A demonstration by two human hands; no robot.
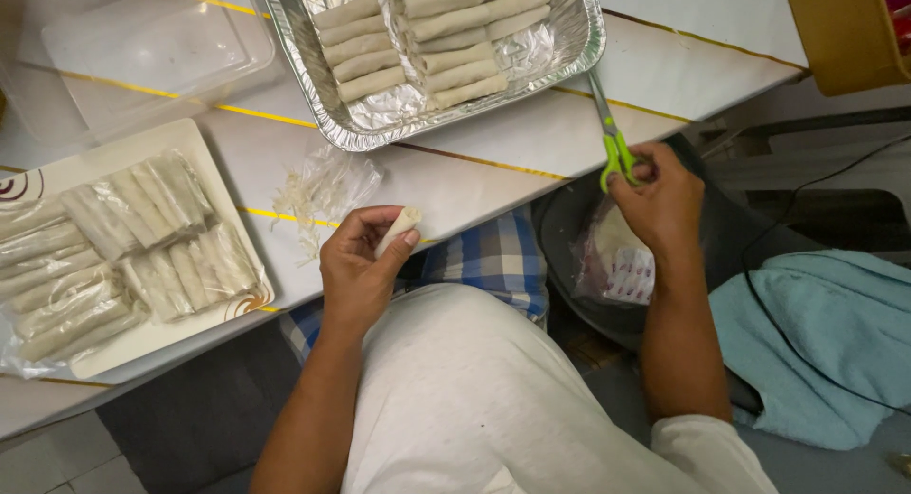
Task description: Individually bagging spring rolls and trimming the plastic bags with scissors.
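While the left hand (359, 271) pinches a pale spring roll (398, 231) between thumb and fingertips, closed lightly round its lower end, the right hand (660, 205) has its fingers through the green handles of the scissors (612, 138), blades nearly shut. Both sit just below the foil tray (569, 53) of unwrapped rolls; left of that tray lies a white plate (185, 138) of film-wrapped rolls. The roll looks soft, light and easily crushed, best held gently mid-length.

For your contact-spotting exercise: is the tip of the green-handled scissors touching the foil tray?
Cannot tell. In the head view, the scissors blades run up to the foil tray rim, but whether they touch or pass beneath is unclear.
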